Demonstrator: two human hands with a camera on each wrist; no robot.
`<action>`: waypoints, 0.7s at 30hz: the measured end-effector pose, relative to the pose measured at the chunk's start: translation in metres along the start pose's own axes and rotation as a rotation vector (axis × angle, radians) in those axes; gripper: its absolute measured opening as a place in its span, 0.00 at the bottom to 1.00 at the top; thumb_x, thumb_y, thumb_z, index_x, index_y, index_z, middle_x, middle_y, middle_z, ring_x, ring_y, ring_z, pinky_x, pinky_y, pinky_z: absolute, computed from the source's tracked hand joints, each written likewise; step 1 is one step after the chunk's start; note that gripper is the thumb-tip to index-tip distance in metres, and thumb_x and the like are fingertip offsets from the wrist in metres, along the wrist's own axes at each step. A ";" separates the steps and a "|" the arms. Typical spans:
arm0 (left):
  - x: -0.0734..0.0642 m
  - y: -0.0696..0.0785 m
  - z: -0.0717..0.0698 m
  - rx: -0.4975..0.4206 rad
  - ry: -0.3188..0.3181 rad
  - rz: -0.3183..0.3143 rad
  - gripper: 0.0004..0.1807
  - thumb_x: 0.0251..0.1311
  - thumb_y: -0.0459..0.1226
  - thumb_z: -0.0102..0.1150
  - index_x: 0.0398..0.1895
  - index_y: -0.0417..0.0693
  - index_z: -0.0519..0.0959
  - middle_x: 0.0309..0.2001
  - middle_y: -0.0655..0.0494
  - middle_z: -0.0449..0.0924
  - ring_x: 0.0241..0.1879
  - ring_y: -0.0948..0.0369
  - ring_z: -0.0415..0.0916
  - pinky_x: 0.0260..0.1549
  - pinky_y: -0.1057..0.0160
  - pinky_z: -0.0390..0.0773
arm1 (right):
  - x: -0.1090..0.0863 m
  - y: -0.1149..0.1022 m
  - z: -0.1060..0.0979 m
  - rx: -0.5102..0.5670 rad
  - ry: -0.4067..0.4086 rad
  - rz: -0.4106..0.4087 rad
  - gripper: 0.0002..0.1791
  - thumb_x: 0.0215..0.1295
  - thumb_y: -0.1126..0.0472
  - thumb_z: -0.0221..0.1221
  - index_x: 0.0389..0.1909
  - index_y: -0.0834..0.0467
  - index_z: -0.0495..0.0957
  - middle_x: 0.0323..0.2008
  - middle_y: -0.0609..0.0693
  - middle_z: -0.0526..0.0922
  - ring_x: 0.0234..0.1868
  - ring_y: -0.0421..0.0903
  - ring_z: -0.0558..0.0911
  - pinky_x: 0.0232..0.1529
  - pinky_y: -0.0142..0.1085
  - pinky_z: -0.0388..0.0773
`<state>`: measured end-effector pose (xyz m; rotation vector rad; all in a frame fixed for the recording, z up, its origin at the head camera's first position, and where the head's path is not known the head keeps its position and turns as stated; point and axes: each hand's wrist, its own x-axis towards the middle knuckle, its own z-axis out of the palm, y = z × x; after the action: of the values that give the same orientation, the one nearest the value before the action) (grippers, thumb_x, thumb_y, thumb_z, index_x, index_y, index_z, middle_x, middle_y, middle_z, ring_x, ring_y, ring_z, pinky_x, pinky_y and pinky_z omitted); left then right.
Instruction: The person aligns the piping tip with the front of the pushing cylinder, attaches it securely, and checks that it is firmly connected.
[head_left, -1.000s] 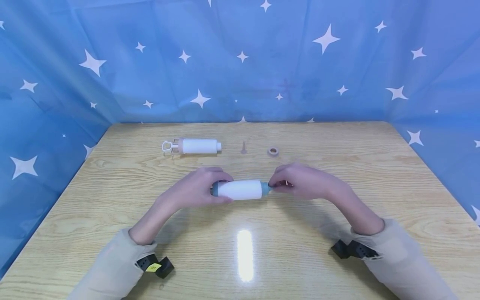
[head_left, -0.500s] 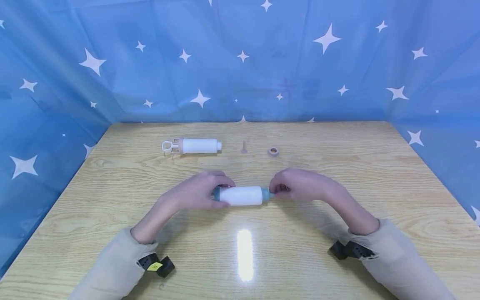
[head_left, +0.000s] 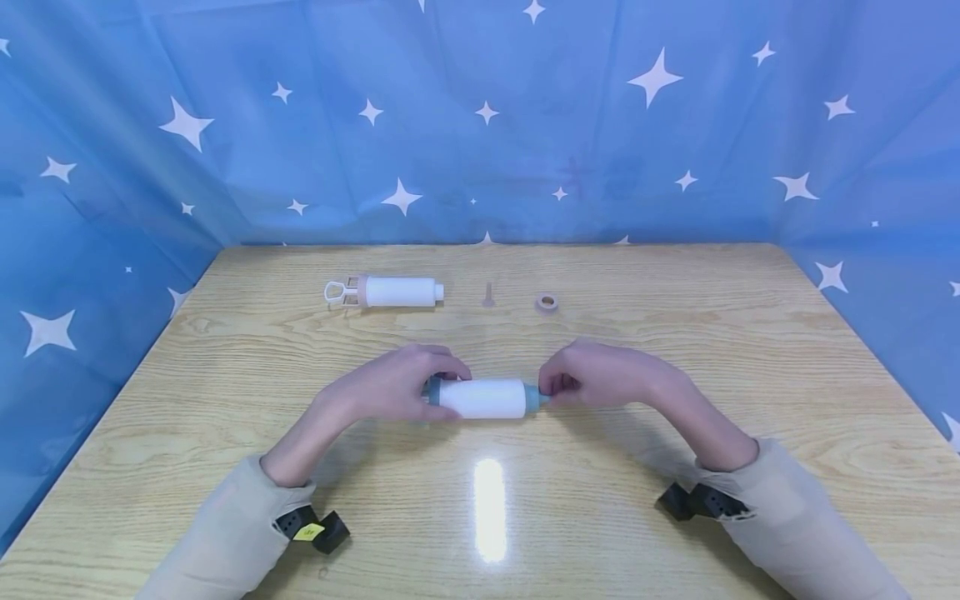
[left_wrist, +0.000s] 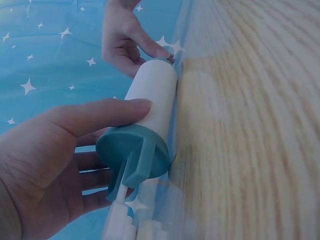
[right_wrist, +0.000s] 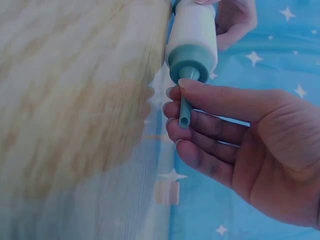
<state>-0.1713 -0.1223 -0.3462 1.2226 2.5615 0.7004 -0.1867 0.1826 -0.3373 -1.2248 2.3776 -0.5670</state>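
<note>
Between the two hands lies a syringe with a white barrel and teal ends, held sideways. My left hand grips the barrel near its winged teal flange; the thumb lies along the white side in the left wrist view. From that flange a white plunger sticks out, partly cut off by the frame. At the other end, my right hand pinches a thin teal nozzle between thumb and fingers. The nozzle's wider base meets the teal end cap, and its hollow tip points away from the barrel.
Farther back on the wooden table lies a second syringe with a pinkish flange and a white ring handle. To its right are a small pinkish nozzle and a pinkish ring. A blue starred curtain stands behind the table.
Both hands and the syringe have come a little nearer to the person. Right-hand fingers now sit closer together around the nozzle. The things at the back have not moved.
</note>
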 end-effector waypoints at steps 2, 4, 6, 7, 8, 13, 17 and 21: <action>-0.001 0.000 -0.001 -0.014 -0.007 0.001 0.22 0.57 0.42 0.73 0.54 0.46 0.83 0.49 0.55 0.82 0.43 0.62 0.76 0.45 0.61 0.77 | 0.000 0.000 0.000 0.002 -0.007 0.000 0.08 0.64 0.69 0.64 0.30 0.54 0.82 0.26 0.41 0.78 0.27 0.35 0.72 0.30 0.32 0.75; -0.001 0.000 -0.002 -0.022 -0.008 -0.001 0.22 0.58 0.43 0.73 0.54 0.46 0.83 0.49 0.56 0.82 0.42 0.63 0.76 0.43 0.62 0.77 | -0.001 -0.001 -0.001 0.008 -0.014 0.000 0.07 0.65 0.69 0.64 0.30 0.54 0.82 0.26 0.41 0.79 0.27 0.35 0.73 0.31 0.33 0.75; -0.001 0.000 -0.002 -0.023 -0.004 -0.005 0.21 0.58 0.44 0.72 0.54 0.46 0.83 0.47 0.57 0.82 0.41 0.64 0.75 0.42 0.63 0.76 | -0.001 0.000 -0.001 0.017 -0.020 0.002 0.07 0.65 0.69 0.64 0.31 0.54 0.82 0.27 0.41 0.79 0.28 0.35 0.74 0.32 0.33 0.77; -0.001 0.000 -0.002 -0.022 0.000 -0.005 0.21 0.58 0.44 0.72 0.54 0.46 0.83 0.47 0.58 0.82 0.40 0.64 0.75 0.41 0.63 0.76 | -0.001 0.000 -0.001 0.026 -0.023 0.004 0.06 0.65 0.68 0.64 0.32 0.54 0.82 0.28 0.41 0.80 0.28 0.35 0.75 0.32 0.33 0.77; -0.001 0.000 -0.003 -0.018 0.005 -0.005 0.21 0.59 0.44 0.72 0.53 0.47 0.83 0.46 0.58 0.82 0.40 0.64 0.74 0.41 0.63 0.76 | -0.002 0.000 -0.001 0.032 -0.024 0.005 0.06 0.65 0.68 0.64 0.32 0.53 0.83 0.29 0.41 0.81 0.29 0.35 0.76 0.33 0.33 0.78; -0.001 0.000 -0.004 -0.017 0.021 -0.002 0.20 0.60 0.45 0.71 0.52 0.47 0.84 0.46 0.59 0.81 0.40 0.64 0.74 0.42 0.63 0.76 | -0.003 0.001 -0.003 0.053 -0.018 0.013 0.04 0.66 0.66 0.64 0.36 0.53 0.84 0.31 0.40 0.82 0.31 0.35 0.79 0.35 0.34 0.80; -0.001 0.000 -0.005 -0.027 0.027 -0.006 0.20 0.62 0.46 0.69 0.53 0.46 0.83 0.46 0.58 0.81 0.41 0.64 0.75 0.43 0.62 0.77 | -0.005 0.001 -0.005 0.032 -0.002 0.013 0.05 0.68 0.65 0.63 0.40 0.53 0.84 0.32 0.38 0.82 0.31 0.35 0.79 0.36 0.34 0.80; -0.002 0.000 -0.005 -0.040 0.033 -0.016 0.21 0.64 0.46 0.67 0.55 0.44 0.83 0.48 0.56 0.82 0.42 0.63 0.75 0.44 0.61 0.77 | -0.005 0.001 -0.007 0.011 0.016 0.021 0.05 0.68 0.65 0.63 0.43 0.54 0.84 0.32 0.38 0.82 0.31 0.35 0.78 0.36 0.35 0.79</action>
<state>-0.1727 -0.1254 -0.3419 1.1864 2.5683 0.7702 -0.1880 0.1888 -0.3308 -1.1935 2.3951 -0.5843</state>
